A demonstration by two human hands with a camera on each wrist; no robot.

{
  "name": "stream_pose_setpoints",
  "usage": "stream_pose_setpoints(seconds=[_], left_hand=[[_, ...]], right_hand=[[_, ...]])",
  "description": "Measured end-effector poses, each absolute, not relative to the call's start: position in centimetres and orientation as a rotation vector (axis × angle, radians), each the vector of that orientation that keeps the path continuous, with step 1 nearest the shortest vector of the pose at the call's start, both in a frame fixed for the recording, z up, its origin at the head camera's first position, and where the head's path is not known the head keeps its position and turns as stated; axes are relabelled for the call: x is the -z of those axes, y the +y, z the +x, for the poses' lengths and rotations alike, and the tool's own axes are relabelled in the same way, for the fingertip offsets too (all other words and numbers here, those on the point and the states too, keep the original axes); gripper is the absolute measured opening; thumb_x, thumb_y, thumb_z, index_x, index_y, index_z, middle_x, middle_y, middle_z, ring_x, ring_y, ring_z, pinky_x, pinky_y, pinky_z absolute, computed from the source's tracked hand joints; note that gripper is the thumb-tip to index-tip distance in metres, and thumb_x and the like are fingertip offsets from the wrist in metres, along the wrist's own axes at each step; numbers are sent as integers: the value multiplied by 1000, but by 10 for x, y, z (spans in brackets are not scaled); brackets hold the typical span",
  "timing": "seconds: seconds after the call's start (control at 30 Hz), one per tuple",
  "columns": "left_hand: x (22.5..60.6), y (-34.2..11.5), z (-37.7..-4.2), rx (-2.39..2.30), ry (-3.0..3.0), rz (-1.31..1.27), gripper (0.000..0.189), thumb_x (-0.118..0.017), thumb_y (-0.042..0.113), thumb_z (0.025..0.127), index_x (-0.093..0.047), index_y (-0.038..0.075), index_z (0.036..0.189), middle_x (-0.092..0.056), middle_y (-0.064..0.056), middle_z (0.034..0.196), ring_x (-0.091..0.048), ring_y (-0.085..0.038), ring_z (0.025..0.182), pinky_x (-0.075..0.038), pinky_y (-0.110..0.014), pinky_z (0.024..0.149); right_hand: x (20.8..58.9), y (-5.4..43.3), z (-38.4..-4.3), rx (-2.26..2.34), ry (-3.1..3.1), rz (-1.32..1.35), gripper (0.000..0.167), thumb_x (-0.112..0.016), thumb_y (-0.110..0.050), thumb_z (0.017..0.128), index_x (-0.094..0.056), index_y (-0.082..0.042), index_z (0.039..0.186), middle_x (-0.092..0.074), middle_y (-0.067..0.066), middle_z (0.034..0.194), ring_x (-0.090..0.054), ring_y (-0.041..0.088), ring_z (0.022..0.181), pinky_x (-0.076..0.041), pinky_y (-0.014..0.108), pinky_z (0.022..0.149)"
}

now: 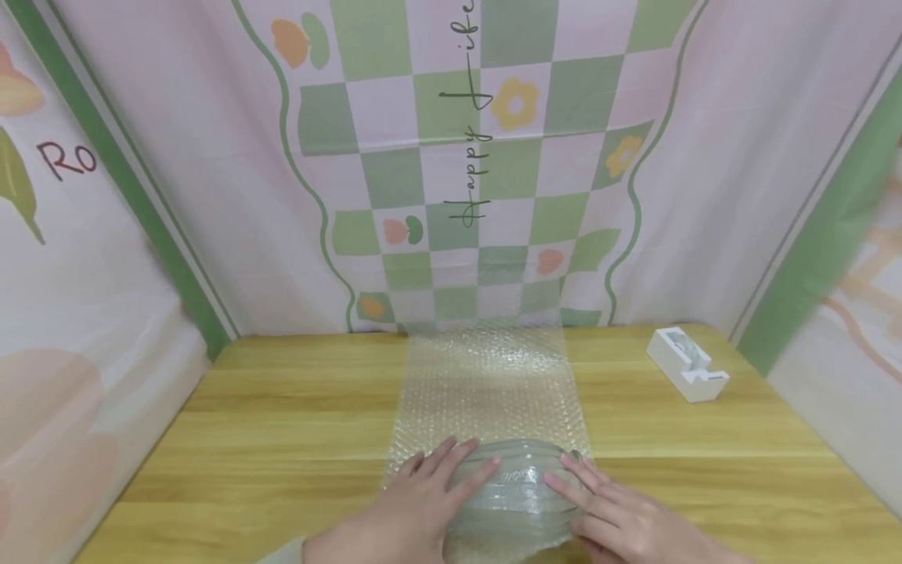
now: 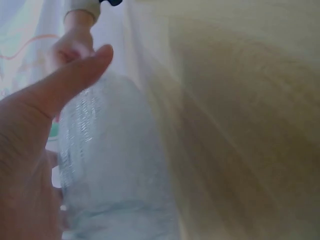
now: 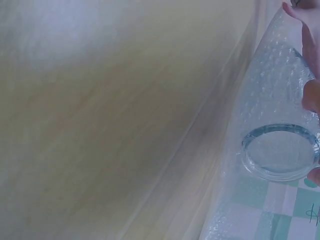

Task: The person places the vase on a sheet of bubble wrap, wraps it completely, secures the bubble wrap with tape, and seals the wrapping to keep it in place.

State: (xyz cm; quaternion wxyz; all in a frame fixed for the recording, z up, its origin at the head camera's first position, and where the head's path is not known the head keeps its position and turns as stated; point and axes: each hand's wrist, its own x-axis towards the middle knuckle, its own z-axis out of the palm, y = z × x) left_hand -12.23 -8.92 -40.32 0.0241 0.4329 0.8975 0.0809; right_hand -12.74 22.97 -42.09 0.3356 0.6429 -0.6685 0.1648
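Note:
A ribbed clear glass vessel (image 1: 517,489) lies on its side near the table's front edge, on a long strip of bubble wrap (image 1: 486,384). Part of the wrap is around the glass. My left hand (image 1: 412,505) grips its left end, fingers over the top; the left wrist view shows the thumb (image 2: 75,82) along the wrapped side. At the right end my right hand (image 1: 623,517) holds it with bent fingers. A round glass rim (image 3: 280,176) shows through the wrap in the right wrist view, where only bits of fingers appear at the edge.
The bubble wrap runs back to the table's far edge. A white tape dispenser (image 1: 687,364) with clear tape stands at the back right of the wooden table (image 1: 296,399). Patterned cloth (image 1: 451,180) hangs behind the table and on both sides.

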Motion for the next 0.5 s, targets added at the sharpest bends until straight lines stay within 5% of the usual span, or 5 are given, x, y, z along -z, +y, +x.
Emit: stream_pose_setpoints(seconds=[0.5], left_hand=[[408,-83,-113,23,2980,1568,107,-60,79,82,-19,25,165,-18,-18,166,-38,-47,142,-53,-61,95]], right_hand=[[423,235,-132,-481,-1807,1660,23,-48,-13,107,-65,-6,95,-54,37,137,-30,40,148,-26,36,120]])
